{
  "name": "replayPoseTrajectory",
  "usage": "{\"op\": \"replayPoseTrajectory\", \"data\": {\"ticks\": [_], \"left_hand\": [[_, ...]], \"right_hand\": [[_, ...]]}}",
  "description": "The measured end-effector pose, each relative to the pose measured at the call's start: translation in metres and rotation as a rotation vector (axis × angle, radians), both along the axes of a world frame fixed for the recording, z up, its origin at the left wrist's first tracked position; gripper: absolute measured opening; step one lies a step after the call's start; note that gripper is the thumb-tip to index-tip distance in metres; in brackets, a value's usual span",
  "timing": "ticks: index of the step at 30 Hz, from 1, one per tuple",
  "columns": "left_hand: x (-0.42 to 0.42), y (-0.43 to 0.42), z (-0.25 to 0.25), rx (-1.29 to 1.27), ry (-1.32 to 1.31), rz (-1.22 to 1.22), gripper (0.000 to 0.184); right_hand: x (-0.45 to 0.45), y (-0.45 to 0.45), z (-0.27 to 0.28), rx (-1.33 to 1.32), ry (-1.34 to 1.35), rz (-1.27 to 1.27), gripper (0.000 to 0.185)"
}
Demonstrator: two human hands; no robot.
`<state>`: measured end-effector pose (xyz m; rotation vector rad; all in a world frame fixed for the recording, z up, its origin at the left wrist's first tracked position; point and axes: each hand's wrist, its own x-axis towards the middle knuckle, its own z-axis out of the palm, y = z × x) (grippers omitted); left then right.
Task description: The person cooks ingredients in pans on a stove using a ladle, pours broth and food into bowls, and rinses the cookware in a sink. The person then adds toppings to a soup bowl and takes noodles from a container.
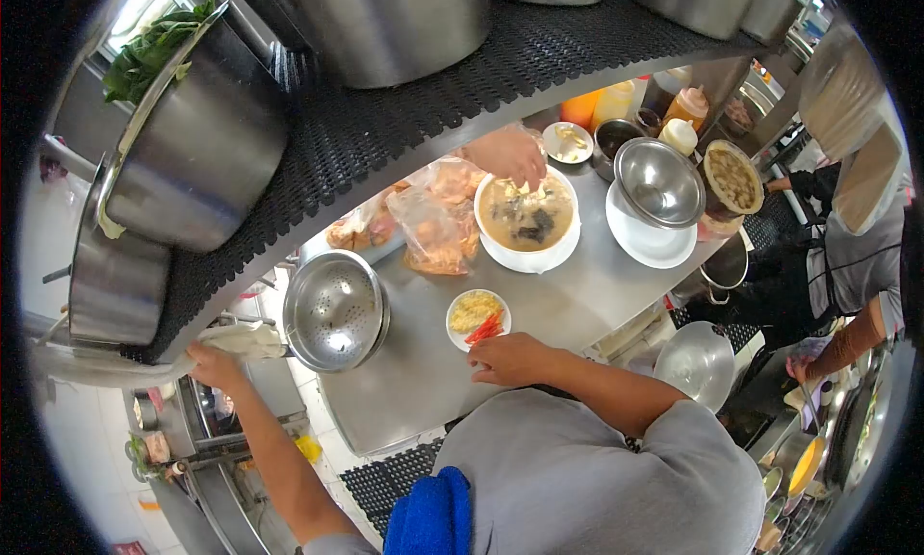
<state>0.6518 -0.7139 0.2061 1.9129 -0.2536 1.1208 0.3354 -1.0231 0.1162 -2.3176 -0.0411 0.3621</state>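
The left hand [214,367] is closed around a pale, creased cloth [252,341] at the shelf's left end. The right hand [510,360] has its fingers curled beside the near rim of 1 small, round white dish [457,337]; whether they pinch anything, I cannot tell. That dish sits near the front of the smooth metal table [404,401], bearing 1 mound of yellow mince [474,311] and 1 bundle of thin red strips [487,328].

To its left stands 1 round, shiny colander [332,309] pierced with holes, a second rim showing beneath. Behind the dish are at least 2 clear, crinkled plastic bags [438,232] of orange pieces and 1 round white bowl [527,263] of brownish soup with dark bits. Another person's hand [507,157], fingertips down, is over it.

Farther right, 1 polished steel bowl [659,181] rests on 1 glossy white dish [650,245]. Above, a black, holed mat [385,122] covers the shelf, where 1 deep steel pot [197,136] holds leafy greens [159,59].
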Motion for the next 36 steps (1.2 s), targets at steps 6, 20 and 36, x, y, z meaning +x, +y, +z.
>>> {"op": "replayPoseTrajectory", "data": {"ticks": [6,20,36], "left_hand": [[-0.005,-0.001,0.001,-0.009,0.059,0.082,0.038],[-0.001,0.013,0.000,-0.096,0.163,-0.281,0.036],[0.033,0.050,-0.024,0.225,-0.020,-0.601,0.045]], "right_hand": [[-0.003,0.002,0.002,0.009,0.019,-0.001,0.029],[-0.077,0.106,0.021,-0.132,0.000,-0.427,0.027],[-0.205,0.344,0.022,-0.052,0.013,-1.025,0.033]]}}
